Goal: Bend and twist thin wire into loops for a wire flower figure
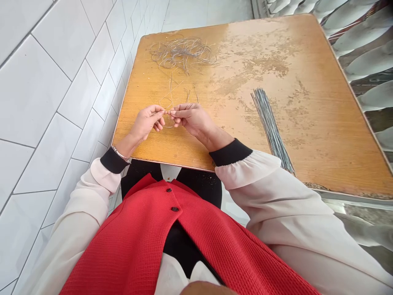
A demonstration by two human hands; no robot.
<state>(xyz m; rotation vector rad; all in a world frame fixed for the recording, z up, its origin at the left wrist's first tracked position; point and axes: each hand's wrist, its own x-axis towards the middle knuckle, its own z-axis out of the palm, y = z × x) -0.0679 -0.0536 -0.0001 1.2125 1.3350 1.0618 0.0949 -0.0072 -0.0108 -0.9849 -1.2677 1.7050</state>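
Above the near left part of the wooden table, my left hand and my right hand meet almost fingertip to fingertip. Both are closed in a pinch on a thin wire. Its fine loops and loose ends stick out beyond my fingers and a curve hangs just below them. The exact spot between the fingertips is too small to make out. Farther back lies a loose tangle of thin wire. To the right of my right hand rests a bundle of straight grey wires, running toward the table's front edge.
The worn wooden tabletop has patches of peeled finish. A white tiled wall rises close along its left side. White balusters stand beyond the right edge. My lap is under the front edge.
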